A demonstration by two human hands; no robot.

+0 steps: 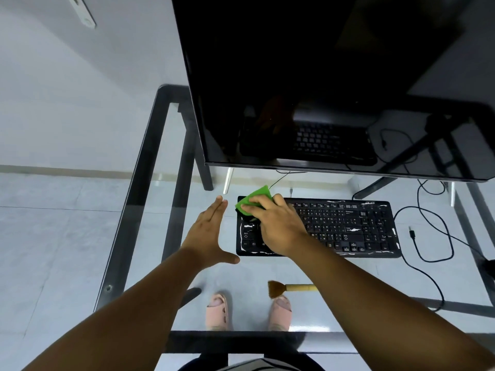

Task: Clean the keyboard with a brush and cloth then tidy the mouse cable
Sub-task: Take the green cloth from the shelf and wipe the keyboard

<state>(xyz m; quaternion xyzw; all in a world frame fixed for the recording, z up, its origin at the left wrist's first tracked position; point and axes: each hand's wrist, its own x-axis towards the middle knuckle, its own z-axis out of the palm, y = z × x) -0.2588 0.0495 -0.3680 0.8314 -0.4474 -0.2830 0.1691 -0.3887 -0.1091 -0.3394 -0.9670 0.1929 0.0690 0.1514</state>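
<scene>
While the right hand (278, 226) presses a green cloth (255, 196) onto the upper left corner of the keyboard (345, 226), fingers closed down over it, the left hand (209, 234) hovers flat and spread just beside the keyboard's left edge, gripping nothing. White smears show on several keys and along the lower rim. Lower in the frame the brush (290, 288) lies on the glass desk (150, 162), apart from both hands. At the right of the frame a black cable (428, 274) loops loosely across the glass. With nothing bracing the keyboard, a firm wipe could slide it on the smooth glass, probably toward the monitor (321, 76); dragging the cloth might also just spread the smears.
</scene>
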